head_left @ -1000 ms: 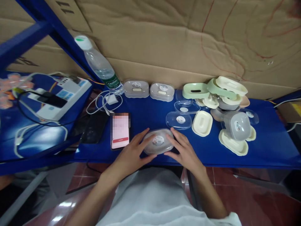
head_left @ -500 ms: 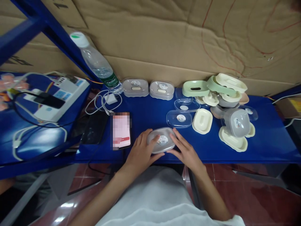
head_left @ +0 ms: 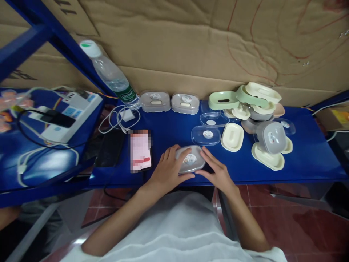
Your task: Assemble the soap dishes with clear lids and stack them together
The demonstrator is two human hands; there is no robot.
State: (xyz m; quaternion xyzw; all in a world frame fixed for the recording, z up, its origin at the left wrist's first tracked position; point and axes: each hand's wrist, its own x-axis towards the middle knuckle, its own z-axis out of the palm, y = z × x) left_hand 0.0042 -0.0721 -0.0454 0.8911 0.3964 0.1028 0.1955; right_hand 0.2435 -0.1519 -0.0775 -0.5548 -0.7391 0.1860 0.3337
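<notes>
Grip: both hands hold one grey soap box (head_left: 190,159) between them, at the lower middle of the frame, near the front edge of the blue table (head_left: 308,160).
Left hand (head_left: 167,172): the fingers are spread over the left end and the top of the box, the thumb lies along its near side; the forearm comes up from the lower left.
Right hand (head_left: 217,173): the fingers are stretched flat against the right end of the box, the palm is just beside it; the forearm comes from the lower right.
Box: it has a clear lid with a round sticker and it is a little tilted; I cannot tell if it rests on the table.
Left of the hands: a phone (head_left: 140,150) with lit screen, just beside the left hand; a dark phone (head_left: 110,148) further left.
Behind: a clear lid (head_left: 205,135) and a cream tray (head_left: 232,137), near the box but apart.
Upper right: a pile of soap box parts (head_left: 259,105).
Back row: two closed boxes (head_left: 170,102), a water bottle (head_left: 110,74), a white cable (head_left: 117,120).
</notes>
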